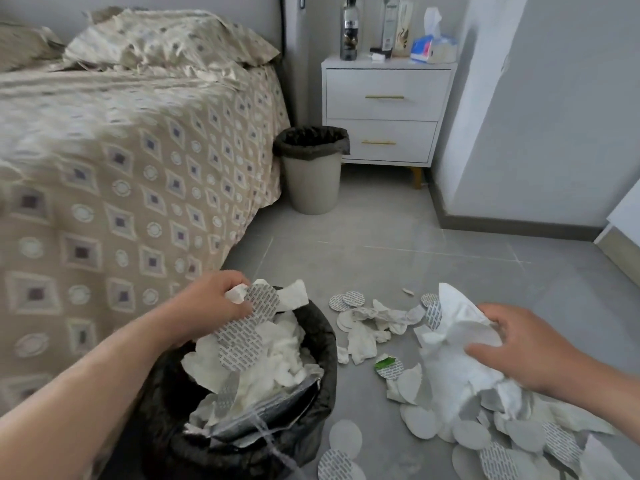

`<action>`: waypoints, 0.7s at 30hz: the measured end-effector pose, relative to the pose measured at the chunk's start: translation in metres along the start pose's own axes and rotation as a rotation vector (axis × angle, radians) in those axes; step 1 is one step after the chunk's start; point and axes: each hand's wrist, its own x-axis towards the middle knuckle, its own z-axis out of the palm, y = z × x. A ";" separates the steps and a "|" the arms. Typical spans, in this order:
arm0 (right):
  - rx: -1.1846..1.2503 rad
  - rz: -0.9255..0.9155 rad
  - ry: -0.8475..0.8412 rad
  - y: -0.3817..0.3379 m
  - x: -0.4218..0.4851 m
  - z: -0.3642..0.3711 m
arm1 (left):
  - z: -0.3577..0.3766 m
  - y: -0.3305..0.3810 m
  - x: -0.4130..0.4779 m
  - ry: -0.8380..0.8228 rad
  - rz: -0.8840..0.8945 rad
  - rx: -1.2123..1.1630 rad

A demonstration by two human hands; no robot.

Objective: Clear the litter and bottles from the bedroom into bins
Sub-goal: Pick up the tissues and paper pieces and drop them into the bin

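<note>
**Risks**
1. Near bin [329,344] is heaped above its rim w/ paper and foil. Anything more dropped on top will likely slide off to the floor [381,237]. Cause: no room left and the load isn't pressed down.
2. Discs [265,299] are thin and light. If let go from height they can drift past the rim, toward the bed [104,168] side.
3. Wad [457,344] in the R hand [519,348] looks loose. Bits may shed on the way across, since the bin is well to the left of the pile.
4. Far bin [311,188] by the nightstand [381,109] shows no heap above its rim; contents can't be seen. Probably the better target for the rest.

**Hands vs. litter**
- L hand [214,299]: fingers curled, gripping discs plus a white scrap, directly over the near bin's back rim.
- R hand: fingers and thumb pinching the white wad, held just above the litter [374,323] spread on the floor right of the bin.
- Bottle [348,29]: upright on the nightstand, well apart from both hands, not yet cleared.
</note>
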 end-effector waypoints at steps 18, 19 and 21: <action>0.010 0.063 -0.021 -0.006 0.001 0.005 | 0.051 -0.050 -0.006 -0.305 0.181 0.699; 0.008 0.061 -0.023 -0.007 0.002 0.005 | 0.054 -0.053 -0.005 -0.333 0.167 0.695; 0.003 0.058 -0.025 -0.008 0.003 0.006 | 0.061 -0.056 -0.004 -0.361 0.143 0.690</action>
